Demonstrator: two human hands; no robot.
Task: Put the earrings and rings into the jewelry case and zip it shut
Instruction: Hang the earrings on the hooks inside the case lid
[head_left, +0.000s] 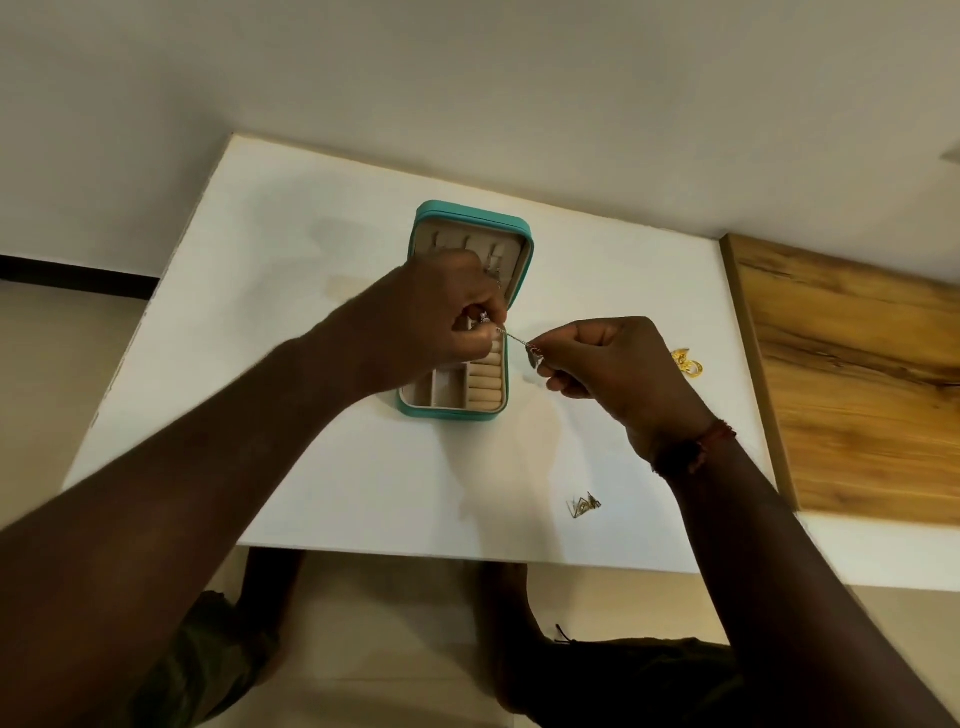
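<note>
Both hands are working over the open case (470, 213), which is lying mid-counter (311, 467) with its long axis running near to far, lid on the far side and tray on the near side. The left hand (441, 317) is hovering right above the case's middle, fingers curled and pinching one end of a thin chain earring (511, 340). The right hand (613, 364) is sitting just off the case's right edge, pinching the other end, where a small dark charm is dangling. So the earring is stretching left to right between them, crosswise to the case, in the air just above the tray's right rim. That is the relation that matters, I'd say: the left hand is the nearer one to the lid, and the earring's left end is the one pointing in over the case. The ring rolls (488, 384) are showing at the near right of the tray. Two more pieces are waiting on the counter: a gold piece (687, 362) just right of the right hand, and a dark piece (584, 505) near the front edge, left of the right forearm. The left hand is covering the hinge area and part of the lid, so whatever is sitting in there is hard to tell, and I am not making out the zip at all.
</note>
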